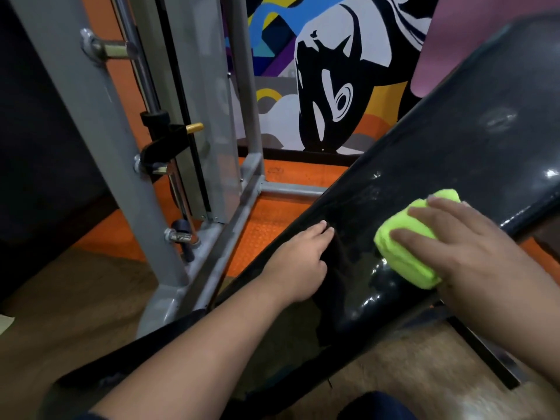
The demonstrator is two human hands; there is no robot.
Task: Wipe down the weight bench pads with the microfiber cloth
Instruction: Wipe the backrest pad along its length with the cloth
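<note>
Head view: cloth [406, 241] lies under right hand [463, 247] on pad [472, 140].

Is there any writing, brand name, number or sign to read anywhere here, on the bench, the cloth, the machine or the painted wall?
None can be read.
Black padded weight bench: no label, only a faint scuffed mark, too blurred to tell.
Lime-green microfiber cloth, under the right hand: no tag showing.
Grey steel machine frame: no sticker or numbers.
Colourful wall mural: shapes only, no letters.

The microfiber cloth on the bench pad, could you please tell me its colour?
Bright neon yellow-green; the microfiber cloth shows best in the head view.
</note>
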